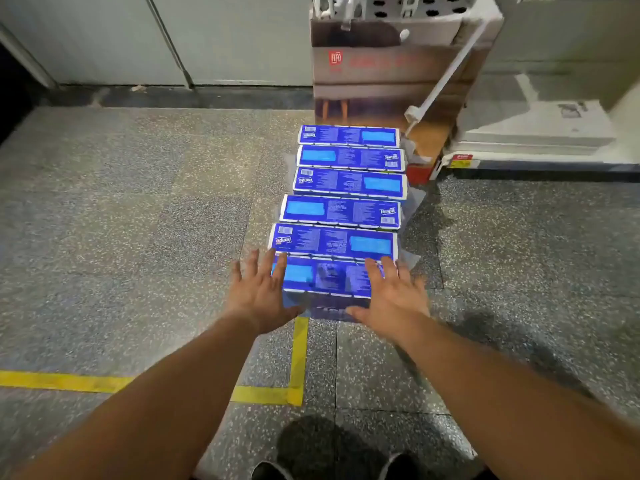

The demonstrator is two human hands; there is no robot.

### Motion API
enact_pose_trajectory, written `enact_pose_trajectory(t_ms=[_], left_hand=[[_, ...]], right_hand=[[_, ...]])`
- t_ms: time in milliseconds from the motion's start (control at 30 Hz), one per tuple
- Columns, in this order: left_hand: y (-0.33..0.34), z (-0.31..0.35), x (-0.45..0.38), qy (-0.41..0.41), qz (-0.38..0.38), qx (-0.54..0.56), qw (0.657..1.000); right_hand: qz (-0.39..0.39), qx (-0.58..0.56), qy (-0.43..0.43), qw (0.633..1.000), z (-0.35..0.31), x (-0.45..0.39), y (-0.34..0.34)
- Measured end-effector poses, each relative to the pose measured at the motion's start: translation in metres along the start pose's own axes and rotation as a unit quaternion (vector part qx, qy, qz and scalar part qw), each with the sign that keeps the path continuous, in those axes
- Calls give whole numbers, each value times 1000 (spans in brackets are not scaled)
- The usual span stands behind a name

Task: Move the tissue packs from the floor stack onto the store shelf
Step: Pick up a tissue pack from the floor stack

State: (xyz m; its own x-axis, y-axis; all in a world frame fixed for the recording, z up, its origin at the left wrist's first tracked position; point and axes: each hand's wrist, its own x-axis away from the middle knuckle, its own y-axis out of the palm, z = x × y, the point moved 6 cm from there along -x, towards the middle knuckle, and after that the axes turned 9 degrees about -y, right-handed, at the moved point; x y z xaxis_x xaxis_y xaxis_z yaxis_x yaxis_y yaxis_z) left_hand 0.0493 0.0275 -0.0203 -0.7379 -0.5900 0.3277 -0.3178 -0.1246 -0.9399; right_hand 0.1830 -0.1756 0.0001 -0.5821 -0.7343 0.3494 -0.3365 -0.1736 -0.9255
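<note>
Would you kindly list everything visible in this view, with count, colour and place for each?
tissue packs: six, blue with white edges, in a row on the floor running away from the person.
nearest pack: one of the six, blue, at the near end, between both hands.
cardboard box: one, brown printed, standing beyond the far end of the row.
white bar: one, white, leaning across the box front.
store shelf: one, white, low at the right.
price tag: one, red and yellow, on the shelf edge.
yellow tape: lines, yellow, on the speckled grey floor.
shoes: two, dark, bottom edge.
left hand: fingers spread, on the nearest pack's left end.
right hand: fingers spread, on its right end.
</note>
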Motion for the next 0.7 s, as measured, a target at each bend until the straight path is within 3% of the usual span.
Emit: enact_pose_trajectory(t_ms=[133,267,467,700], left_hand=[[92,10,-53,28,-7,-34,999],[159,15,-82,38,-1,-27,999],[147,21,-78,33,46,-39,998],[157,12,-96,39,-1,-86,996]], right_hand=[[-19,17,22,999,22,-50,93],[8,8,14,1000,37,-75,159],[44,67,7,997,28,-72,146],[-22,71,-7,997,47,-92,162]])
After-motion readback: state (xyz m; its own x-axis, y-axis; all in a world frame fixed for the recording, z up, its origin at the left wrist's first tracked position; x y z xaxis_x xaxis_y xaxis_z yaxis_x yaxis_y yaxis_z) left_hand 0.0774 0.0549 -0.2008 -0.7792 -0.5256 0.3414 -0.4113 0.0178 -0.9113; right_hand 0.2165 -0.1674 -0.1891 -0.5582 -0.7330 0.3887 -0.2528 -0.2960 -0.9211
